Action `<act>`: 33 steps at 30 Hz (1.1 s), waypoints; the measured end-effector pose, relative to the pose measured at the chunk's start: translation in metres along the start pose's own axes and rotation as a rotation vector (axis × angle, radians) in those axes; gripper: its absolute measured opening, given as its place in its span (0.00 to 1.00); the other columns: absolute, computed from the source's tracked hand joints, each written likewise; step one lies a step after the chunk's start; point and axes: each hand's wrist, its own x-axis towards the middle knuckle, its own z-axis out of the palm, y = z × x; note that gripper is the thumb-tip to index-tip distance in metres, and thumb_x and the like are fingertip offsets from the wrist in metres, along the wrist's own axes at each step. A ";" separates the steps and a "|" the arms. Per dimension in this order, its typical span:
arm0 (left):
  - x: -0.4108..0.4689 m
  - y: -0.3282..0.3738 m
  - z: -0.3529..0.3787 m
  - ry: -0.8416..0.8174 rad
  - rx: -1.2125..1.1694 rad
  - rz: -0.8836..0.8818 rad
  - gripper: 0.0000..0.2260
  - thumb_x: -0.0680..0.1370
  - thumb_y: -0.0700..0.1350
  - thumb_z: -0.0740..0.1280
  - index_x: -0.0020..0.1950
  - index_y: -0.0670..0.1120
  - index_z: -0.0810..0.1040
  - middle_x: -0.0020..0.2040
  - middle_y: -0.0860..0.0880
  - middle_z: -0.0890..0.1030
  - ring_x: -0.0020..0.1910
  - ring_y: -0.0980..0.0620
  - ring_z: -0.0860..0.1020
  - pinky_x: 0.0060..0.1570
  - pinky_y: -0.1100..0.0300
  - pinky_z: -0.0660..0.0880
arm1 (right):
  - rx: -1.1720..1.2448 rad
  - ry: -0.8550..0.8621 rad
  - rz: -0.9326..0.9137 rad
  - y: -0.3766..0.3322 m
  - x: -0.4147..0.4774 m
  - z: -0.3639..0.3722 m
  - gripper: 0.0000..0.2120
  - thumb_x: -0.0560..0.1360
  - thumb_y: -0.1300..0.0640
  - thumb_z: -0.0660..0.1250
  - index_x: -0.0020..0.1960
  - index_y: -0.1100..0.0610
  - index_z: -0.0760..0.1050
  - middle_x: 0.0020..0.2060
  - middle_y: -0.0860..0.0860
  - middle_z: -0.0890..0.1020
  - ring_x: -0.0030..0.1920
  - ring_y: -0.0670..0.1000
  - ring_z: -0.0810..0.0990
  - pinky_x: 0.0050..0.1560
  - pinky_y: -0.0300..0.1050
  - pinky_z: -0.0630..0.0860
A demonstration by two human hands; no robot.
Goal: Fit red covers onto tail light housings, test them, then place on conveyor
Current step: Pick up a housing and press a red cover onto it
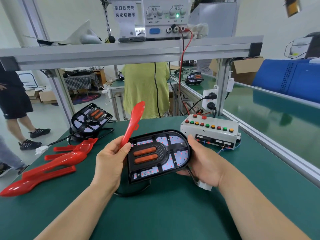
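Note:
My right hand (pixel 204 163) grips the rounded end of a black tail light housing (pixel 158 155), held tilted above the green table (pixel 155 213); two orange reflector bars show in its middle. My left hand (pixel 110 160) pinches the lower end of a red cover (pixel 133 123) that stands upright beside the housing's left edge. More red covers (pixel 50 163) lie in a pile on the table at the left. Behind them sits a stack of housings (pixel 90 118). The housing's cable and white connector (pixel 205 186) hang under my right palm.
A white test box (pixel 210 134) with coloured buttons stands at the right rear of the table. The green conveyor (pixel 270 108) runs along the right, carrying one finished light (pixel 194 77) far off. A power supply (pixel 166 18) sits on the overhead shelf. People stand behind and at the left.

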 end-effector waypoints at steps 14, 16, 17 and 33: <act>-0.035 0.058 0.010 -0.403 0.579 0.390 0.17 0.67 0.46 0.77 0.53 0.62 0.84 0.45 0.52 0.78 0.47 0.57 0.78 0.50 0.68 0.72 | 0.171 0.039 -0.020 0.000 -0.001 0.000 0.18 0.82 0.48 0.57 0.60 0.56 0.80 0.57 0.56 0.85 0.52 0.55 0.85 0.48 0.55 0.83; -0.040 0.053 0.016 -0.460 0.651 0.409 0.16 0.69 0.49 0.74 0.55 0.62 0.83 0.46 0.54 0.77 0.47 0.53 0.78 0.48 0.64 0.73 | 0.173 0.044 -0.034 -0.001 -0.001 0.000 0.18 0.79 0.48 0.62 0.60 0.57 0.82 0.57 0.58 0.84 0.53 0.55 0.85 0.46 0.53 0.84; -0.041 0.051 0.017 -0.471 0.660 0.408 0.15 0.70 0.49 0.74 0.56 0.61 0.83 0.46 0.55 0.77 0.48 0.52 0.77 0.48 0.62 0.74 | 0.188 0.058 -0.043 -0.002 -0.001 -0.001 0.18 0.78 0.49 0.62 0.59 0.58 0.82 0.57 0.59 0.84 0.52 0.56 0.85 0.44 0.52 0.84; -0.041 0.032 0.020 -0.381 0.810 0.545 0.12 0.76 0.49 0.69 0.59 0.51 0.83 0.49 0.57 0.73 0.54 0.52 0.72 0.57 0.71 0.65 | 0.350 0.178 -0.123 0.002 0.005 -0.002 0.21 0.84 0.46 0.54 0.58 0.59 0.79 0.51 0.60 0.86 0.46 0.56 0.87 0.38 0.53 0.83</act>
